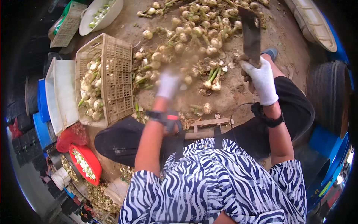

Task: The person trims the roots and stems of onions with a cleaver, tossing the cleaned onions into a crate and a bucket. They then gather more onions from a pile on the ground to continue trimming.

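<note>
My right hand [262,81], in a white glove with bare fingertips, grips a cleaver [251,37] whose broad dark blade points away from me. My left hand [169,85], also gloved, is smeared by motion over the near edge of a pile of onion-like bulbs [197,30]. Its fingers cannot be made out, nor whether anything is in them. Between the hands, on the ground, lies a small bunch of bulbs with cut green stems [214,79]. A single bulb [207,108] sits closer to my lap.
On the left stands a beige plastic crate [117,80] of bulbs, beside a white tub [61,93]. A red basin [97,168] and a white basin [118,15] hold pale cut pieces. A small wooden frame [209,122] lies before me. Blue barrels [324,145] stand at right.
</note>
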### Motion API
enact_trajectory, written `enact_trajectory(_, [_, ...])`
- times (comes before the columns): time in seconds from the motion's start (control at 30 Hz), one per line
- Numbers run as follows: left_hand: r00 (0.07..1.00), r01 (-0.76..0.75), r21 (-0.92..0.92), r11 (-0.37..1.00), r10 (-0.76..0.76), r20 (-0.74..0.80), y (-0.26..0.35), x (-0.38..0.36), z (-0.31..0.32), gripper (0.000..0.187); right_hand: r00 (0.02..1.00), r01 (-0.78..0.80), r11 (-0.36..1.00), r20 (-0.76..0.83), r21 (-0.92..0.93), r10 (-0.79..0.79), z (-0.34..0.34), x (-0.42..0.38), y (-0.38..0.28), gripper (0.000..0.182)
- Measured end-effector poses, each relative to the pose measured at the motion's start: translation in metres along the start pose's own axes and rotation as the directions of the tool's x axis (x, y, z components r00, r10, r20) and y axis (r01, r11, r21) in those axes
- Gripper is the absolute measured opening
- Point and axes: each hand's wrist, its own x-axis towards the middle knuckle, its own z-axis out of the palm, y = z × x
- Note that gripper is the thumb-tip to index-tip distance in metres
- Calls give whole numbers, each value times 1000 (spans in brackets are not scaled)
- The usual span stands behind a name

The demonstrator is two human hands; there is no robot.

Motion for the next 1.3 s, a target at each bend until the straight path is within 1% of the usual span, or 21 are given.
enact_trajectory(0.03, [772,636,-403,658,-541,334,34,10,73,27,999,-19,1000,-27,-6,19,-5,-2,-7,16])
enact_trajectory(0.07, [922,324,-345,881,-212,325,64,21,69,23,998,-26,999,-52,-20,25,-6,-4,-15,15])
enact_trajectory(0.1, [991,7,-310,951,36,130,73,17,119,20,998,-34,999,-55,-24,32,-10,-2,-10,15])
enact_trajectory(0.17, [928,-179,-148,973,217,302,96,31,112,23,994,-72,993,-84,-95,64,-15,7,3,15])
enact_trajectory(0.3, [936,-175,-105,979,199,290,86,24,133,20,988,-123,992,-93,9,124,-17,8,20,18])
enact_trajectory(0.43, [778,-233,-128,964,264,571,87,42,112,26,987,-151,988,-47,18,152,-19,10,33,18])
enact_trajectory(0.53, [987,-4,-361,933,61,147,102,48,65,34,999,-45,994,-32,-104,42,-15,11,58,25])
enact_trajectory(0.57, [987,132,-524,841,-60,151,108,57,51,38,999,30,993,-10,-116,-31,-15,10,61,28])
enact_trajectory(0.63, [873,482,-789,381,-287,394,105,68,25,40,989,-92,988,107,-126,105,-11,4,47,34])
enact_trajectory(0.67, [845,500,-863,66,-257,470,106,75,-4,40,994,47,971,112,-233,-21,-8,4,61,35])
enact_trajectory(0.7, [851,487,-871,70,-265,454,113,79,-29,40,980,185,925,137,-332,-147,-3,6,76,37])
enact_trajectory(0.77, [888,226,-945,-235,-350,299,119,76,-63,43,955,260,903,229,-343,-189,10,2,68,37])
enact_trajectory(0.8, [885,216,-950,-224,-366,287,116,71,-68,43,942,332,844,187,-421,-277,17,-2,68,35])
enact_trajectory(0.9, [910,290,-945,149,-348,224,110,61,-71,55,924,374,822,244,-429,-293,22,-13,49,27])
enact_trajectory(0.93, [938,164,-968,193,-333,93,106,57,-70,56,921,383,819,248,-426,-301,20,-17,44,27])
enact_trajectory(1.03, [922,178,-984,-11,-348,171,100,38,-70,52,817,577,626,352,-525,-457,22,-29,39,19])
enact_trajectory(1.07, [955,139,-967,212,-288,74,95,35,-73,49,781,622,563,380,-544,-495,24,-32,39,18])
enact_trajectory(1.1, [953,143,-966,217,-292,75,95,32,-76,49,745,661,500,407,-560,-530,26,-35,39,18])
enact_trajectory(1.17, [970,70,-788,612,-226,-90,92,25,-72,55,741,665,476,428,-575,-518,29,-36,38,18])
enact_trajectory(1.23, [949,80,-884,460,-307,-75,96,18,-70,58,740,666,451,451,-594,-499,30,-37,37,19])
enact_trajectory(1.3, [949,72,-695,716,-264,-173,94,15,-79,56,732,678,410,517,-610,-443,31,-40,35,19])
